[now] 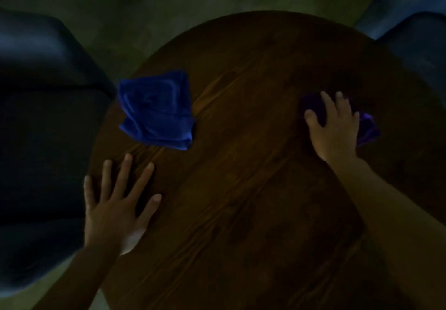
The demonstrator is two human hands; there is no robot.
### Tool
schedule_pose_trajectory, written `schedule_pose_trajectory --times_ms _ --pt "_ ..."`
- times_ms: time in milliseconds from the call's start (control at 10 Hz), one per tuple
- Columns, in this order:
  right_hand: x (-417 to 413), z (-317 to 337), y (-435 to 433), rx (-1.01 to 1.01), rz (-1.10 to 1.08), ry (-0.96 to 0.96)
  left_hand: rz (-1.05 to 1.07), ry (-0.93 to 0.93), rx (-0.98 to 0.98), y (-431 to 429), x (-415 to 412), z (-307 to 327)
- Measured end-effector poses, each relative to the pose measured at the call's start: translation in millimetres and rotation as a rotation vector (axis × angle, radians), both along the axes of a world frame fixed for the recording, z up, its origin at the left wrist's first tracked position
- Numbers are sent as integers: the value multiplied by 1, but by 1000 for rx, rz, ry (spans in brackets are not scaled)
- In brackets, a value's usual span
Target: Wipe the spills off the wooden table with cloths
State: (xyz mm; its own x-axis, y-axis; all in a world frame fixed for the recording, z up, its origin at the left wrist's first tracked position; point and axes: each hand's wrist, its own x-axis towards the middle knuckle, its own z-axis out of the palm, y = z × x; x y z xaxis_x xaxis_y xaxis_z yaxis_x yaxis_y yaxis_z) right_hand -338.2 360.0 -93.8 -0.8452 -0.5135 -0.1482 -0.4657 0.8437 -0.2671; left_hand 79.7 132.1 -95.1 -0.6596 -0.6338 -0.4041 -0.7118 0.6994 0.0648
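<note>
A round wooden table (241, 189) fills the dim view. A crumpled blue cloth (156, 109) lies on it at ten o'clock. The left hand (113, 213) rests flat at eight o'clock, fingers spread, holding nothing. At two o'clock the right hand (335, 129), fingers extended, presses a purple cloth (366, 129).

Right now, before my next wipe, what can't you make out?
Head view:
- Wooden table: dim light hides any wet patches.
- Purple cloth: mostly covered by the right hand.
- Table's near edge: cut off by the frame bottom.
- Seats beside the table: dark, blurred.
</note>
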Motion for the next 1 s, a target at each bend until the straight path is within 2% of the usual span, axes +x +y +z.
schedule_pose_trajectory --times_ms 100,200,300,400,600,700,800,900,1000 --pt "42 0 -32 25 -93 17 -61 17 -29 -3 4 -2" --pt "108 2 -48 43 85 16 -97 50 -14 -7 6 -5" --pt "177 9 -69 79 153 -33 -97 118 60 -7 9 -1" --pt "246 12 -92 101 189 -71 14 168 155 -11 17 3" --pt "339 18 -137 82 214 -112 51 75 91 2 74 3" --pt "361 22 -148 81 210 -157 123 9 202 16 94 4" --pt "359 33 -146 177 294 -239 112 -79 261 31 110 16" --pt "333 56 -144 220 372 -399 73 -91 283 39 116 34" --pt "325 84 -124 101 271 -556 52 -207 369 51 111 70"
